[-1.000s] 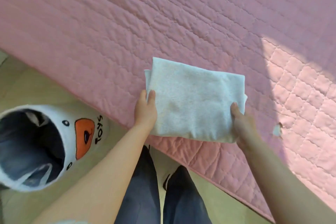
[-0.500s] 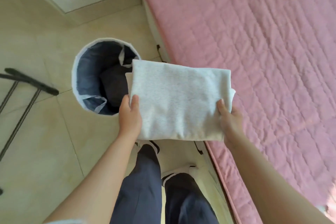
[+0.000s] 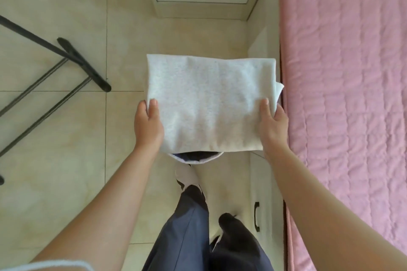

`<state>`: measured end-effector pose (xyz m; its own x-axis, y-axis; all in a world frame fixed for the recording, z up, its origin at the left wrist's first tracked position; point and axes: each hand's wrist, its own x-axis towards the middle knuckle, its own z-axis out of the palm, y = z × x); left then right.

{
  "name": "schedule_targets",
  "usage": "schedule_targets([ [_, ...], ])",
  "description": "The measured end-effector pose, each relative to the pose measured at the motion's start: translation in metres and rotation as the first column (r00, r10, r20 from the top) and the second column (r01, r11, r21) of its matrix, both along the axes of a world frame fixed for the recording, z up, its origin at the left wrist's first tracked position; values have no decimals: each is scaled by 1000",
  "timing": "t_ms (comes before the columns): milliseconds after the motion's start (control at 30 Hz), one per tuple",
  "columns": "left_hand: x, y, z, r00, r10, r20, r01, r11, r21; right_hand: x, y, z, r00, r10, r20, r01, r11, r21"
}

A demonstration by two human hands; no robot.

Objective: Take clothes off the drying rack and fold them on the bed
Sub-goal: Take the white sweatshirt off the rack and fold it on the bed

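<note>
The left hand and right hand each grip a side of the folded grey cloth, over the basket beside the pink bed; lower it flat so it won't open

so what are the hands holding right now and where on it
A folded light grey garment, held flat by both hands: the left hand grips its left edge, the right hand its right edge, both toward the near corners, thumbs on top.
</note>
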<state>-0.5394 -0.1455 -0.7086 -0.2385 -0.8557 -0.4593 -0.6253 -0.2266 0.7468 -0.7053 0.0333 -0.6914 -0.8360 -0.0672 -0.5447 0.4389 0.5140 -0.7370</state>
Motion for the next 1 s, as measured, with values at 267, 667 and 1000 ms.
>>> schedule_targets([
  [267,7,-28,-66,986,148,82,-150,989,16,-4,-56,-61,995,94,42,-98,988,116],
  [667,-4,14,-134,948,153,277,-66,952,-300,7,-74,-156,997,48,68,-65,957,284],
  [1000,-18,28,-229,907,166,388,-90,974,-208,5,-65,-244,990,138,26,-134,875,466],
])
